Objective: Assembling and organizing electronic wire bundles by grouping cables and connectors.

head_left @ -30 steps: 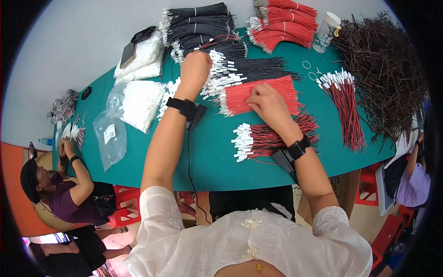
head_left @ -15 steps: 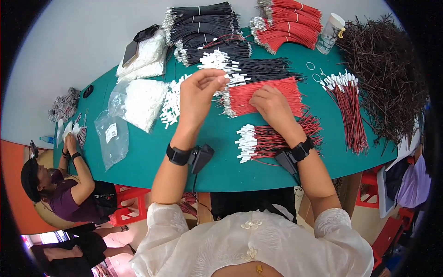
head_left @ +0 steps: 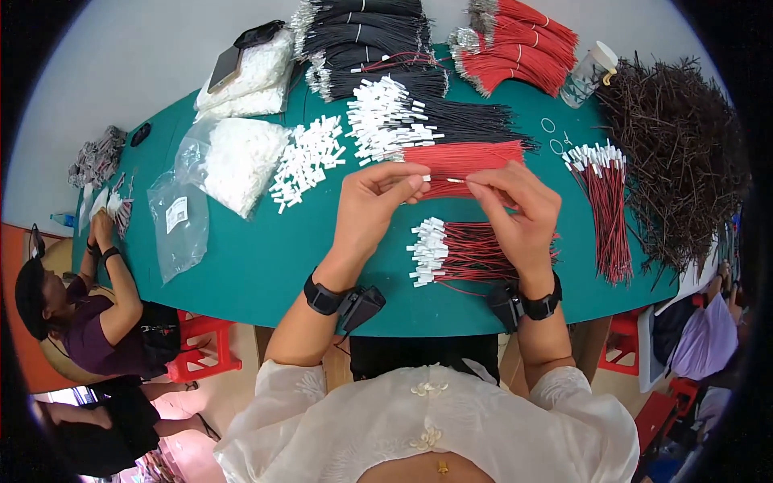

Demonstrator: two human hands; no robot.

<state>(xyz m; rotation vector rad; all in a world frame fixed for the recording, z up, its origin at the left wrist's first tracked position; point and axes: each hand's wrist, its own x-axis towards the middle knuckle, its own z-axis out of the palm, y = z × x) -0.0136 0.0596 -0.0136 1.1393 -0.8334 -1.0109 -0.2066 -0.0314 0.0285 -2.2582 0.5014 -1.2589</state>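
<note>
My left hand (head_left: 378,201) pinches a small white connector (head_left: 426,177) between thumb and fingers. My right hand (head_left: 515,211) holds the tip of a thin red wire (head_left: 456,180), which points at the connector; the two hands nearly meet above the green table (head_left: 258,258). Under them lies a bundle of red wires (head_left: 463,157) without connectors. Closer to me sits a bundle of red and black wires with white connectors (head_left: 459,251). A loose heap of white connectors (head_left: 306,159) lies left of my left hand.
Black wire bundles (head_left: 378,36) and red ones (head_left: 515,40) lie at the far edge, beside a clear plastic jar (head_left: 586,74). A dark tangle of wires (head_left: 684,169) fills the right. Plastic bags of connectors (head_left: 233,157) lie left. Another person (head_left: 88,314) works at the table's left end.
My left hand came back from the connector heap at the far left, carrying a white connector, and met my right hand, which lifted a red wire off the bundle.
</note>
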